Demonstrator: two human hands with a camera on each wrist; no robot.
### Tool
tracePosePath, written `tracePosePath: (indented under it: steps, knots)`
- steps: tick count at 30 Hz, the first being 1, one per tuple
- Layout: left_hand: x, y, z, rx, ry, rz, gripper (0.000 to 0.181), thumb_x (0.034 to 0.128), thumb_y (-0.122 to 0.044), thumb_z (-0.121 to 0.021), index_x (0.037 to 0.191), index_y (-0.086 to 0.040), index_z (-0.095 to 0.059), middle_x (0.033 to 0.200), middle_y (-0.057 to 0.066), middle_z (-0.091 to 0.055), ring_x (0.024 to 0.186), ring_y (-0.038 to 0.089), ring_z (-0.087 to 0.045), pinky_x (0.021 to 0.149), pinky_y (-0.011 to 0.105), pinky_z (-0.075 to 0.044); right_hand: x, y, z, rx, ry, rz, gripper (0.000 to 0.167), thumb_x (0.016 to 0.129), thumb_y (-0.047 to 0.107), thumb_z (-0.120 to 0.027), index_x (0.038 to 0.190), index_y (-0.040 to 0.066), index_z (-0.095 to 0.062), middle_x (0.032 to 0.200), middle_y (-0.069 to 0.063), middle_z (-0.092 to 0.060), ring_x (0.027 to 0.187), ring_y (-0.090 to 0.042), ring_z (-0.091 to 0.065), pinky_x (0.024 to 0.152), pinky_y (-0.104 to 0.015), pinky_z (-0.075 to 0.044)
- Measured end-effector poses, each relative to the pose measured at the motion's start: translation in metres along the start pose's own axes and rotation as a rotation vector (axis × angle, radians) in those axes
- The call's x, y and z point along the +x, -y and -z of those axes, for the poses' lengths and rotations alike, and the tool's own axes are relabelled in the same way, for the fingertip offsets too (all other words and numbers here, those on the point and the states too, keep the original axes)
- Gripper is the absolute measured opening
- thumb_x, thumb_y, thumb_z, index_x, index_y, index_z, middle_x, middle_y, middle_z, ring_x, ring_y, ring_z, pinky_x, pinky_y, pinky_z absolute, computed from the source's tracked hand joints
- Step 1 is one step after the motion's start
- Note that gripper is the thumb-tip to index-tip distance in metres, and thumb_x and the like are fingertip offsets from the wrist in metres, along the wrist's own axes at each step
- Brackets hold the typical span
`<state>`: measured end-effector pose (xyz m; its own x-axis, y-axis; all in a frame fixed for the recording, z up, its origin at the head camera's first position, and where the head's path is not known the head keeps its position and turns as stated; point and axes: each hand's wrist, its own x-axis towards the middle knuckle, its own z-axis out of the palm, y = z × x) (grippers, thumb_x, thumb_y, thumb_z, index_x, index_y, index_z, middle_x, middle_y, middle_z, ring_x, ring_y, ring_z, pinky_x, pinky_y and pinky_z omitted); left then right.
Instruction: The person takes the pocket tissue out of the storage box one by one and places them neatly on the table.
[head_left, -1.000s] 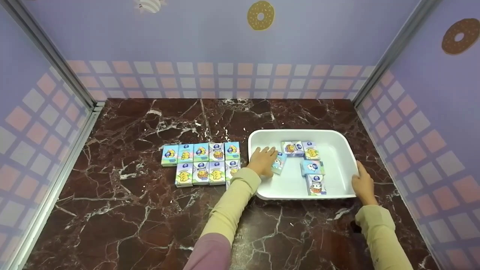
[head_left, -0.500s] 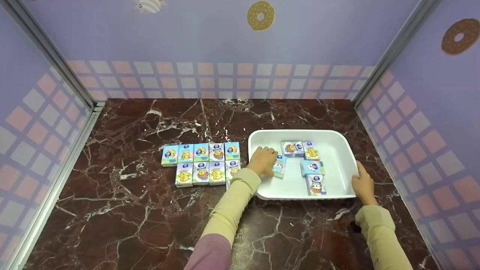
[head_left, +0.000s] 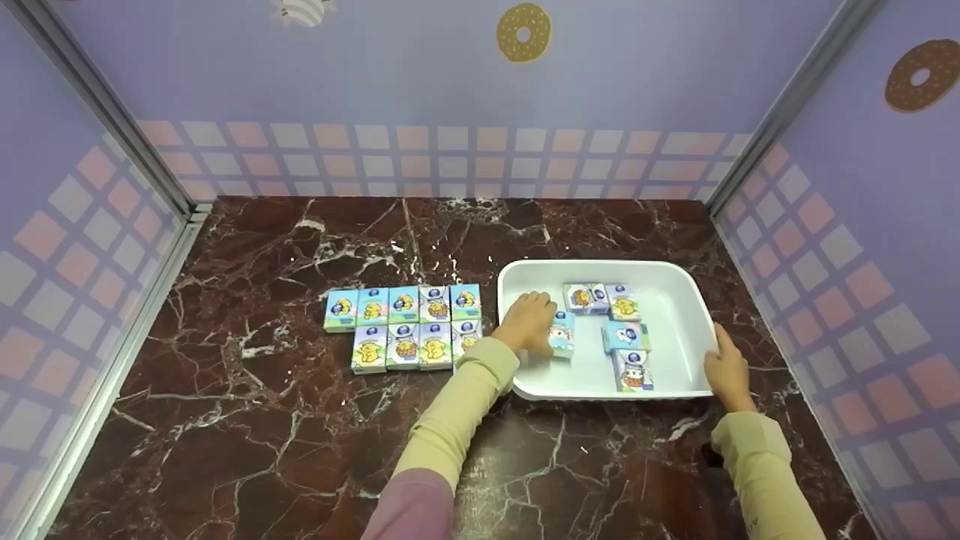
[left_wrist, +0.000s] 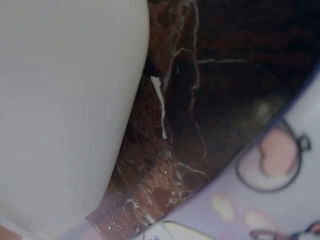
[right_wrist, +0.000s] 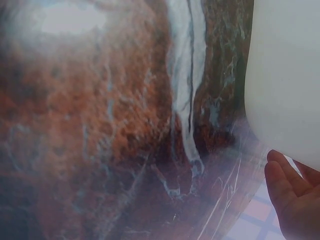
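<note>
head view: the left hand [head_left: 527,322] pinched a light-blue box [head_left: 563,335] inside the white tray [head_left: 675,337]; the right hand [head_left: 726,369] clasped the rim across from that pinch. a hard push rightward could have knocked the neighbouring boxes [head_left: 623,334] askew. left wrist view: tray wall bordered the marble tabletop [left_wrist: 180,110]; the pinch was hidden. right wrist view: fingers [right_wrist: 281,185] lay against the outer wall, where a tug might have slid the tray.

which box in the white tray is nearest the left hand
The leftmost light-blue printed box in the white plastic tray; the left hand touches it, the others lie untouched.
</note>
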<state>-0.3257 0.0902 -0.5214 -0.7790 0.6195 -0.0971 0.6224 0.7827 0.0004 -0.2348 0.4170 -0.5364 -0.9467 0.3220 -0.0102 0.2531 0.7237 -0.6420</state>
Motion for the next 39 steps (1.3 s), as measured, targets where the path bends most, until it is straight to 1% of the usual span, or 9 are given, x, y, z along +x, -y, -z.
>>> tracePosePath:
  steps: [4,9,13,17,23,29,34,39]
  knots:
    - [-0.002,0.006,0.005,-0.003,-0.029,-0.016,0.073,0.0564,-0.053,-0.069,0.112,-0.01,-0.051,0.107,0.003,-0.048,0.097,0.018,-0.045,0.091,0.031,-0.038,0.001,-0.001,-0.001,-0.008,-0.002,0.01,0.055,0.084,0.003,-0.03,0.139,0.004,-0.025,0.13,-0.032,-0.036,0.111,-0.049,-0.04,0.091,-0.056,-0.034]
    - [-0.006,0.014,0.013,-0.036,-0.078,-0.033,0.073,0.0554,-0.054,-0.068,0.111,-0.009,-0.052,0.105,0.003,-0.05,0.096,0.019,-0.046,0.089,0.031,-0.04,0.001,-0.001,-0.001,-0.007,0.001,0.008,0.055,0.083,0.003,-0.03,0.139,0.004,-0.025,0.131,-0.031,-0.035,0.112,-0.05,-0.039,0.092,-0.057,-0.033]
    - [-0.013,0.021,0.021,-0.067,-0.116,-0.04,0.074,0.0551,-0.053,-0.068,0.112,-0.008,-0.052,0.105,0.004,-0.05,0.096,0.019,-0.047,0.09,0.031,-0.04,0.0,-0.001,0.0,-0.007,0.015,-0.004,0.056,0.084,0.004,-0.029,0.139,0.005,-0.023,0.132,-0.031,-0.033,0.113,-0.05,-0.038,0.093,-0.057,-0.032]
    - [-0.022,0.027,0.029,-0.098,-0.134,-0.043,0.077,0.0562,-0.052,-0.066,0.116,-0.007,-0.05,0.108,0.005,-0.05,0.098,0.02,-0.046,0.092,0.031,-0.039,-0.001,0.0,0.0,-0.003,0.024,-0.011,0.056,0.084,0.004,-0.029,0.14,0.006,-0.022,0.133,-0.031,-0.032,0.115,-0.05,-0.036,0.094,-0.057,-0.031]
    - [-0.036,0.037,0.035,-0.139,-0.173,-0.055,0.078,0.0551,-0.05,-0.067,0.117,-0.006,-0.049,0.109,0.006,-0.049,0.099,0.019,-0.045,0.094,0.03,-0.038,0.0,0.0,0.0,-0.003,0.012,-0.004,0.056,0.083,0.003,-0.03,0.139,0.005,-0.024,0.133,-0.03,-0.033,0.116,-0.049,-0.036,0.095,-0.057,-0.03]
    - [-0.055,0.049,0.037,-0.181,-0.222,-0.092,0.076,0.0541,-0.049,-0.068,0.113,-0.003,-0.05,0.106,0.007,-0.05,0.097,0.02,-0.046,0.093,0.031,-0.038,0.001,-0.001,0.0,-0.005,0.019,0.019,0.056,0.084,0.002,-0.029,0.139,0.004,-0.023,0.132,-0.032,-0.033,0.114,-0.05,-0.037,0.093,-0.057,-0.032]
    - [-0.075,0.059,0.035,-0.212,-0.254,-0.078,0.077,0.0531,-0.049,-0.067,0.113,-0.004,-0.05,0.105,0.007,-0.05,0.095,0.021,-0.045,0.088,0.032,-0.04,0.0,-0.001,0.0,-0.012,0.005,0.029,0.056,0.083,0.001,-0.03,0.139,0.003,-0.025,0.131,-0.032,-0.034,0.111,-0.05,-0.039,0.092,-0.057,-0.032]
    - [-0.09,0.065,0.034,-0.227,-0.273,-0.079,0.076,0.0527,-0.051,-0.068,0.111,-0.004,-0.052,0.102,0.007,-0.05,0.091,0.021,-0.046,0.085,0.032,-0.041,0.0,0.0,0.0,-0.014,-0.002,0.023,0.056,0.082,0.002,-0.03,0.138,0.004,-0.025,0.131,-0.031,-0.034,0.111,-0.05,-0.039,0.092,-0.057,-0.032]
